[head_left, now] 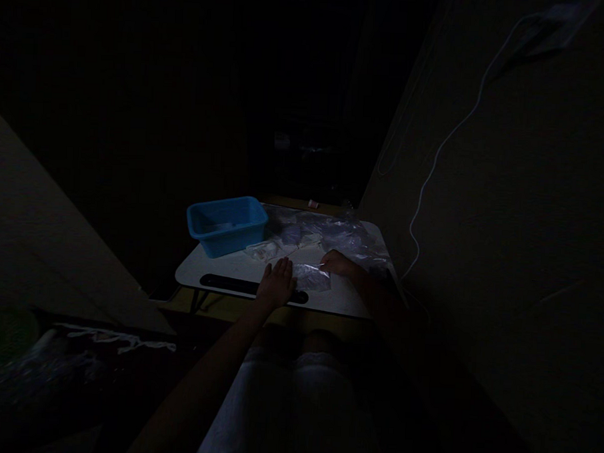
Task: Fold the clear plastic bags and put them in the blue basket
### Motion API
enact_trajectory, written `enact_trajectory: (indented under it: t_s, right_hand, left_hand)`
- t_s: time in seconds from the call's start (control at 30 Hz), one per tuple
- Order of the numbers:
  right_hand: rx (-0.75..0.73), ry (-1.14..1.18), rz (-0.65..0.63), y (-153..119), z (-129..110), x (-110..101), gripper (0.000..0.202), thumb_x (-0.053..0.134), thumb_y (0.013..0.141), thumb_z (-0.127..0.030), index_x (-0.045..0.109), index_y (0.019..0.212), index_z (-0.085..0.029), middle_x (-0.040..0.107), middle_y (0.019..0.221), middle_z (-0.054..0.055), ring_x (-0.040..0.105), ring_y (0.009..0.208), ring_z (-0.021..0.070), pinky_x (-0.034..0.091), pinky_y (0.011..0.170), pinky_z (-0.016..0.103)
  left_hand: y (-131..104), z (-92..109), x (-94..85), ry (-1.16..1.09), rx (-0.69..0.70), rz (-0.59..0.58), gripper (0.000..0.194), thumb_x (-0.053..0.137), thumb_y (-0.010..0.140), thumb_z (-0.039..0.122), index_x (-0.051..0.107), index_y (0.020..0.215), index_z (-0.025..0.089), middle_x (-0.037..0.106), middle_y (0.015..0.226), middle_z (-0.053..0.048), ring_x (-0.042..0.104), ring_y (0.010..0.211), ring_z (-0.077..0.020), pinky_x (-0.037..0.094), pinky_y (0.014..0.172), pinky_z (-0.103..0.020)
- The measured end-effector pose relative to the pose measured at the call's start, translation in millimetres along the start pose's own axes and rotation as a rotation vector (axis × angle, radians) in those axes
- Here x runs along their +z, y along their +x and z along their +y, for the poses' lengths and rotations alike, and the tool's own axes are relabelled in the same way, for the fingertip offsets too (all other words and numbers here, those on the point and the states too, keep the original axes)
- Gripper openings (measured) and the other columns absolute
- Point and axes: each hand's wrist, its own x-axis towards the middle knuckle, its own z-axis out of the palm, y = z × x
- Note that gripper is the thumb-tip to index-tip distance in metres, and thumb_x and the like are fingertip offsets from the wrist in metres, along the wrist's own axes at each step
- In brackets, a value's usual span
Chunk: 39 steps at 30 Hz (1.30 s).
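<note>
A clear plastic bag (312, 278) lies on the small white table (230, 267), catching some light. My left hand (277, 283) rests flat at the bag's left edge, fingers stretched forward, partly over the dark slot in the tabletop. At the bag's upper right corner, my right hand (336, 262) has its fingers closed on the edge of the plastic. Just beyond my hands lie flat packets (268, 250) with pale contents, too dim to make out. More loose clear plastic (349, 235) is heaped at the back right of the table.
A blue plastic basin (231, 237) stands at the table's back left. Behind the table sits a small pink and white object (313, 204). A white cable (435, 159) hangs along the right wall. Crumpled plastic (50, 369) lies on the floor at left. The room is very dark.
</note>
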Motion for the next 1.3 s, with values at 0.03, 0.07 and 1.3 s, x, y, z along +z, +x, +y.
enact_trajectory:
  t_s: [0.03, 0.07, 1.3]
  right_hand:
    - [-0.002, 0.007, 0.014, -0.9, 0.0, 0.0, 0.012, 0.057, 0.065, -0.014, 0.068, 0.067, -0.011, 0.063, 0.06, 0.002, 0.056, 0.061, 0.0124, 0.039, 0.054, 0.02]
    - [-0.005, 0.012, 0.025, -1.8, -0.3, 0.1, 0.012, 0.056, 0.065, -0.014, 0.068, 0.068, -0.011, 0.063, 0.061, 0.002, 0.056, 0.061, 0.0124, 0.04, 0.054, 0.02]
    - [0.031, 1.331, 0.144, 0.1, 0.0, 48.1, 0.035, 0.072, 0.047, -0.036, 0.058, 0.07, -0.014, 0.06, 0.063, 0.0, 0.056, 0.058, 0.0115, 0.043, 0.056, 0.023]
  left_hand:
    - [0.1, -0.4, 0.3, -0.003, 0.002, 0.002, 0.053, 0.019, 0.087, 0.032, 0.027, 0.132, 0.006, 0.024, 0.139, -0.014, 0.02, 0.129, -0.0242, 0.019, 0.102, -0.044]
    - [0.1, -0.7, 0.9, -0.008, 0.002, 0.004, 0.052, 0.02, 0.087, 0.032, 0.027, 0.132, 0.006, 0.023, 0.139, -0.014, 0.02, 0.129, -0.0243, 0.019, 0.102, -0.044]
    - [52.1, -12.0, -10.4, -1.776, -0.288, 0.014, 0.02, 0.065, 0.052, 0.026, 0.052, 0.063, 0.016, 0.052, 0.051, 0.005, 0.048, 0.047, -0.0073, 0.037, 0.048, -0.019]
